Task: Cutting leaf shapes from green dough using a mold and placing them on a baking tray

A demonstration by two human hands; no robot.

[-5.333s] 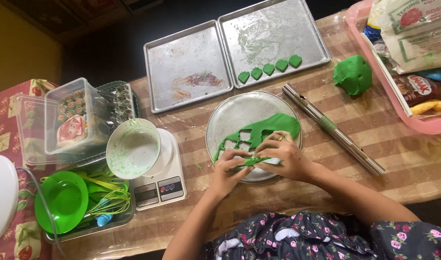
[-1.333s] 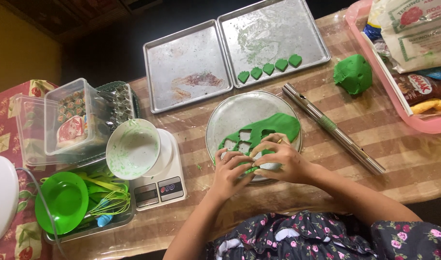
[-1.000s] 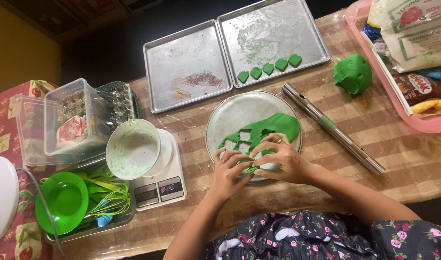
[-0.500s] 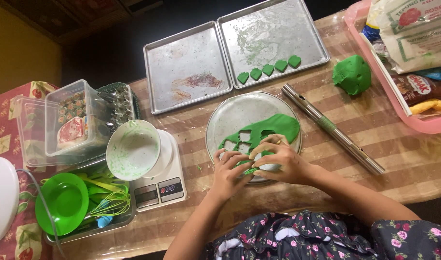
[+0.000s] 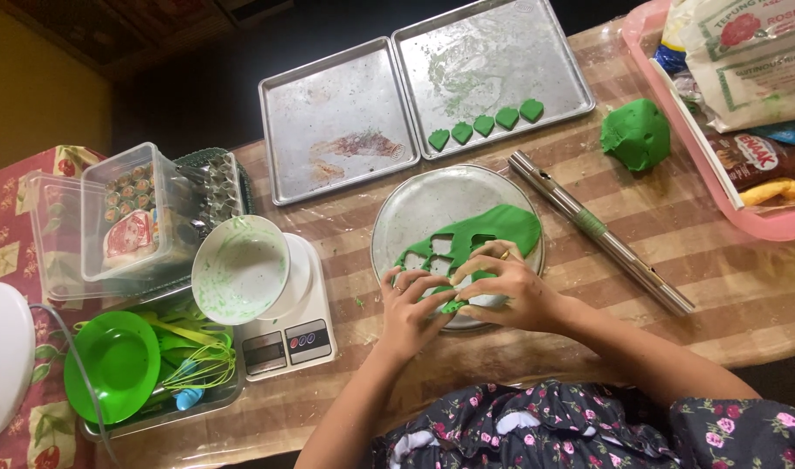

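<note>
Two hands working a sheet of rolled green dough on a round metal plate.

The left hand (image 5: 412, 300) and right hand (image 5: 504, 287) meet at the near rim of the round silvery metal plate (image 5: 415, 204), fingertips drawn together and pinched on a small piece of the flat green dough sheet (image 5: 493, 230), which lies across the plate with several shapes cut out of it. Just right of the plate lies a long metal rolling pin (image 5: 601, 233); beyond it sits a lump of green dough (image 5: 636, 134). Five green dough cut-outs (image 5: 484, 126) line the near edge of the right-hand rectangular baking tray (image 5: 519, 43). A white bowl smeared green (image 5: 240, 268) rests on a white kitchen scale (image 5: 284, 334) to the left of the plate.
</note>
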